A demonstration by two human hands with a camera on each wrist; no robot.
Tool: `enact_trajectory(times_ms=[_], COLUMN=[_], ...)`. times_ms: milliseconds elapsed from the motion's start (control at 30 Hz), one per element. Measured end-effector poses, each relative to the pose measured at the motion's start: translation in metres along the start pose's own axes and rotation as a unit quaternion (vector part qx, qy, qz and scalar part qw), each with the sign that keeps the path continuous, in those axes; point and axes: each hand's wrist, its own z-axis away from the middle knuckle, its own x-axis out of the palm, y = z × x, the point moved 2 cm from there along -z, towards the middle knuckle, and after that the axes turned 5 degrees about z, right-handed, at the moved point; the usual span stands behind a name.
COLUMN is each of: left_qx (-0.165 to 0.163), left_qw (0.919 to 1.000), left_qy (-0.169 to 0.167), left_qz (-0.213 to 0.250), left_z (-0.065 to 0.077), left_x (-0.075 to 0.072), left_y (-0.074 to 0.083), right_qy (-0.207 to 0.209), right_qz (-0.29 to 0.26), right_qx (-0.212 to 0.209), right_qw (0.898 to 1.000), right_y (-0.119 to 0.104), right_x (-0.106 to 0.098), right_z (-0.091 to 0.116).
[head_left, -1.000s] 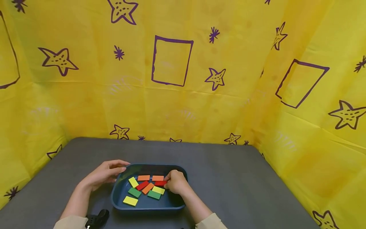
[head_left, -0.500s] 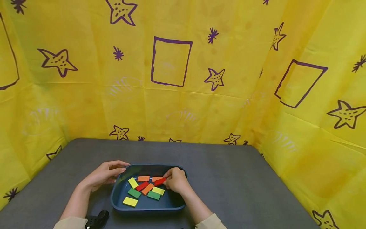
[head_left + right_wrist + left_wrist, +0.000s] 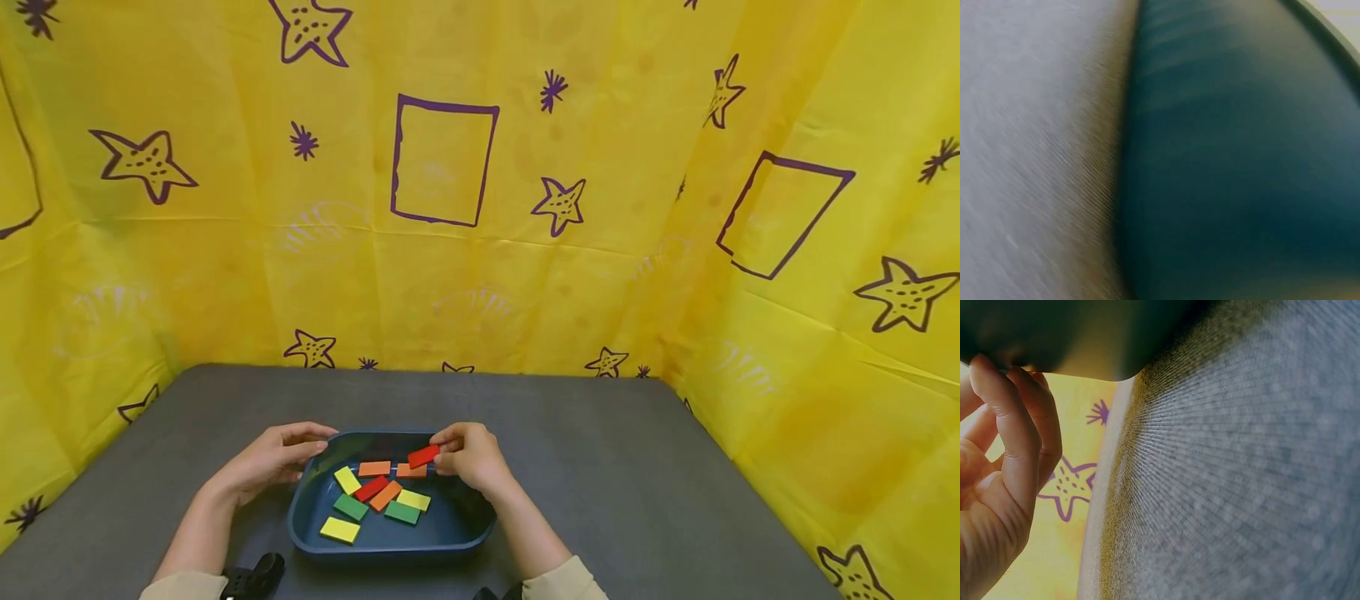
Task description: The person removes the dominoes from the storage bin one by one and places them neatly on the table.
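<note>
A dark blue tray [image 3: 390, 551] with rounded corners stands on the table. My left hand [image 3: 273, 457] rests its fingertips against the tray's back left corner; in the left wrist view the bent fingers [image 3: 1013, 431] touch its outer wall. Between the thumb and fingers of my right hand [image 3: 476, 458] a red rectangular block [image 3: 423, 456] is pinched, tilted, above the tray's back right part. Beneath it lies an orange block [image 3: 412, 472], partly covered. The right wrist view has only the tray's outer wall [image 3: 1235, 162] and table, without the hand.
Several flat blocks lie loose in the tray, among them a second red block [image 3: 371, 489], a green block [image 3: 402, 512] and a yellow block [image 3: 340, 530]. The grey table [image 3: 600, 467] meets a yellow star-printed cloth [image 3: 480, 275] behind and at the sides.
My right hand has lifted the red block from the tray floor and moved slightly up and right with it. The left hand stays at the tray's corner.
</note>
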Motion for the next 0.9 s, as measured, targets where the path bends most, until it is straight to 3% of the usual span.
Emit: enact_trajectory(times_ms=[367, 900], left_qx=[-0.008, -0.011], left_qw=[1.0000, 0.9999], left_qy=[0.004, 0.003], left_qz=[0.005, 0.005], left_z=[-0.001, -0.001], left_x=[0.000, -0.001], left_y=[-0.002, -0.002], right_qy=[-0.016, 0.068], right_qz=[-0.135, -0.188], right_qx=[0.004, 0.007], right_qw=[0.991, 0.980], right_y=[0.002, 0.028], right_x=[-0.037, -0.069], right_z=[-0.006, -0.024])
